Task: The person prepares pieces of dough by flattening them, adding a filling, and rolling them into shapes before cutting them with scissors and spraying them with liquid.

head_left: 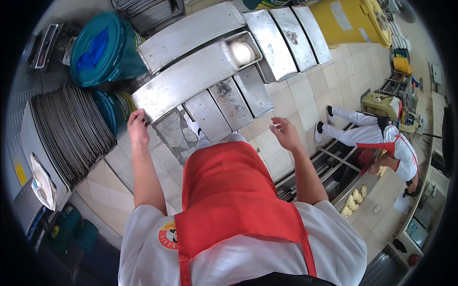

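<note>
My left hand (138, 124) grips the near left corner of a long silver metal lid (176, 83), which lies over a pan. At that lid's far right end an uncovered part of the pan shows a round white dough piece (242, 53). Shorter metal pans (210, 117) with closed, stained lids lie below it, and another long lid (191, 35) lies above. My right hand (285, 133) hangs to the right of the short pans, fingers apart and slightly bent, touching none of them.
A stack of thin trays (69, 138) stands left beside teal bins (107, 50). More lidded pans (276, 43) and a yellow bin (348, 19) are above right. A co-worker (391, 148) is at a counter (381, 209) with several pale dough pieces (353, 200). Tiled floor (310, 90) lies between.
</note>
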